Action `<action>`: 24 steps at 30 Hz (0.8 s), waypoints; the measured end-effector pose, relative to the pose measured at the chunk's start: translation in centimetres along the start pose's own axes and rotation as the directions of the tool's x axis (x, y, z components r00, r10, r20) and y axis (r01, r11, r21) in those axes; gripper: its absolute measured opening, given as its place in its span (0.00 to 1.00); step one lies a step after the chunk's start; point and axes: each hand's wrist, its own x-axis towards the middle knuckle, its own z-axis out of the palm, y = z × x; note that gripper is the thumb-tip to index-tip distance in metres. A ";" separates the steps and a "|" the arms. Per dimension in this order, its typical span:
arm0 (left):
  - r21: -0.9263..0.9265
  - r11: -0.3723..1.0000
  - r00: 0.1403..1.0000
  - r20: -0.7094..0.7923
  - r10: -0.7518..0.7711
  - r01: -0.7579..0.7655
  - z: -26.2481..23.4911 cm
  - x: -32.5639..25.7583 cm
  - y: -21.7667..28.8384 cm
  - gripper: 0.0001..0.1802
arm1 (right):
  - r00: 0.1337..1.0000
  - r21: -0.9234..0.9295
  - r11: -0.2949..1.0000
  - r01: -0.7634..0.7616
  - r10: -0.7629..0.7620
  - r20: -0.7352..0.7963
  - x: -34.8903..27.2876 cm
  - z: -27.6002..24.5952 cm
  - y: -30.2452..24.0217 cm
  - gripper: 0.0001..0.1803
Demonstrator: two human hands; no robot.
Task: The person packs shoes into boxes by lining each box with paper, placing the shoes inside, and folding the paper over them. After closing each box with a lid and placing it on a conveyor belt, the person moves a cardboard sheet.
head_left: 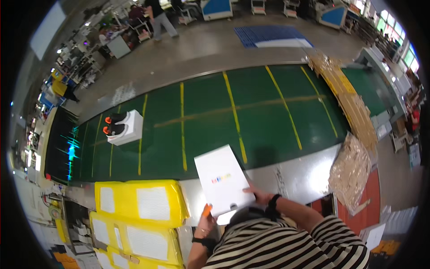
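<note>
Both hands grip one white shoebox lid (pixel 222 178). Left hand (pixel 206 220) closes on the lid's near left corner, with something orange showing at the fingertips there; whether that is a nail or part of another thing I cannot tell. Right hand (pixel 261 197) clasps the lid's near right edge, fingers curled over the rim, a dark band on the wrist. The lid is held flat-side up and tilted, above the near edge of the green conveyor belt (pixel 268 112), and a small row of coloured marks sits on its face.

Taking the lid as the landmark: just below it, partly hidden by it and the person's striped sleeves, lies something dark that I cannot make out. To its left, near the lower edge, stand stacked yellow bags (pixel 141 201) with white patches on them. Farther away, up and to the left on the belt, rests an open white shoebox (pixel 130 127) with a pair of black shoes (pixel 114 124) with orange heels on it. To the lid's right, off the belt's edge, lies a bundle of brown crumpled paper (pixel 351 172). Yellow lines cross the belt beyond the lid. Well beyond, across the grey floor, a person (pixel 159 18) walks.
</note>
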 end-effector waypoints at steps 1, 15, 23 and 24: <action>0.059 0.998 0.997 0.076 0.000 -0.004 -0.6 0.1 0.8 0.31 | 0.997 -0.080 0.996 0.042 -0.037 0.063 -0.9 0.4 -1.4 0.39; 0.074 0.995 0.998 0.009 0.067 -0.068 12.9 1.2 0.7 0.28 | 0.720 0.345 0.634 0.692 -0.575 -0.388 -25.2 -5.8 -19.8 0.31; 0.042 0.999 0.987 -0.159 -0.017 0.024 11.9 0.5 -1.3 0.16 | 0.312 -0.152 0.541 0.827 -0.666 -0.678 -28.1 -13.8 -34.9 0.41; -0.030 0.998 0.989 -0.141 -0.050 0.046 10.9 0.9 -1.9 0.17 | 0.380 -0.238 0.600 0.764 -0.716 -0.586 -25.8 -14.0 -34.1 0.36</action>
